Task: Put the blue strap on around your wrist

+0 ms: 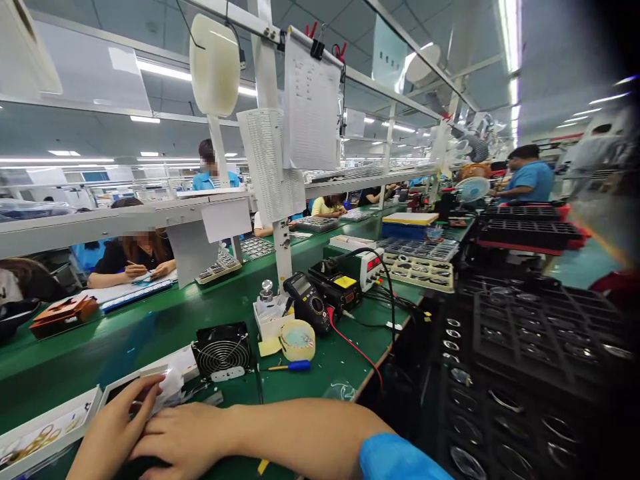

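Observation:
My left hand is at the lower left, its fingers bent and its fingertips closed at the edge of a crumpled white piece, thin like tissue or film. My right hand lies across from the right, palm down. Its fingers reach out against my left hand, slightly apart, with nothing visible in them; some fingertips are hidden. Beneath and behind the hands is a shallow white box. A second white box, holding gold-coloured rings and small parts, is left of my left hand.
A black fan stands just behind the hands. Right of it are a blue-handled screwdriver, a round yellowish dish, a multimeter with a red lead, and a power supply. Black trays fill the right side. Co-workers sit across the bench.

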`<state>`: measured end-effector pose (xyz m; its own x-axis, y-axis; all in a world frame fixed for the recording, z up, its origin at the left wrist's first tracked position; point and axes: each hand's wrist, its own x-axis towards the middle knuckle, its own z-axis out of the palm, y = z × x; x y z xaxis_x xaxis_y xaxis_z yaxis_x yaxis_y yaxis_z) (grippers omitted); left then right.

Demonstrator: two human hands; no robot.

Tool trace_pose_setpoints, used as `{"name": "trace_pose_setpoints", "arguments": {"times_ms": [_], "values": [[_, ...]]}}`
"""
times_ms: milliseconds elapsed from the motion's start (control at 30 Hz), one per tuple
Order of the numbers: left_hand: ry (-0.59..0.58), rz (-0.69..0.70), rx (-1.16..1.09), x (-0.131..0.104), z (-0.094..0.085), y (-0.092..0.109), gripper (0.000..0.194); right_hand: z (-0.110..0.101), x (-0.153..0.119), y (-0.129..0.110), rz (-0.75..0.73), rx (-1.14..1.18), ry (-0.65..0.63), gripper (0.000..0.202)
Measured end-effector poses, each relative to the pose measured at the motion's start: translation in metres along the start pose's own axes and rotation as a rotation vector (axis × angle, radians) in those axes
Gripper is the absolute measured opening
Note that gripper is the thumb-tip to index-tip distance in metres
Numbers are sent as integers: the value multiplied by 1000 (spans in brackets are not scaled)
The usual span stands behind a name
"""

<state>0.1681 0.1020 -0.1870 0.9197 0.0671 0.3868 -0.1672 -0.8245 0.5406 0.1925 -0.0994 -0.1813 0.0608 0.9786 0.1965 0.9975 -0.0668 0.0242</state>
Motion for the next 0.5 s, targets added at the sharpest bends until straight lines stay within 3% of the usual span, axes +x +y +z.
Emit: {"name": "trace_pose_setpoints", "arguments": {"times_ms": [300, 500], "values": [[-116, 13, 103, 2, 12, -35, 51, 3, 3, 0, -34, 48, -164, 52], [-157, -4, 129, 0, 19, -36, 54, 2, 4, -1, -71, -51, -172, 55]]}}
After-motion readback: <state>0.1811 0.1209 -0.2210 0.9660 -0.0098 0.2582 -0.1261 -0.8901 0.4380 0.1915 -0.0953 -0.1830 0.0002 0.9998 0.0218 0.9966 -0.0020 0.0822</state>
